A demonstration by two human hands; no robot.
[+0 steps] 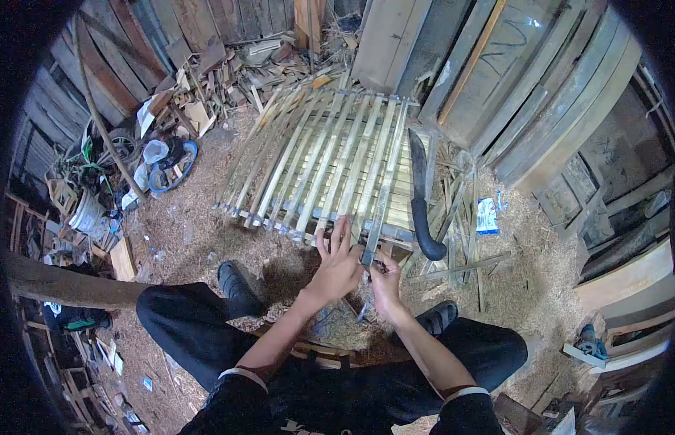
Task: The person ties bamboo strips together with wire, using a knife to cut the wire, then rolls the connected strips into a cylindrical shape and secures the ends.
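Observation:
A slatted panel of pale bamboo or wood strips (328, 165) lies in front of me, with dark bands crossing the slats near both ends. My left hand (336, 270) rests at its near edge, fingers stretched over the slat ends. Close beside it, my right hand (386, 284) is closed in a pinch at the near end of a long slat (381, 206). What sits between those fingertips is too small to make out. A machete (420, 181) with a black handle lies along the panel's right side, its handle toward me.
Loose strips (464, 225) and a blue-white packet (487, 216) lie on the shavings to the right. Wood scraps (239, 69) are heaped at the back. A blue basin (190, 171) holds items at left. Boards (548, 94) lean on the right; a wooden pole (76, 281) juts in from the left.

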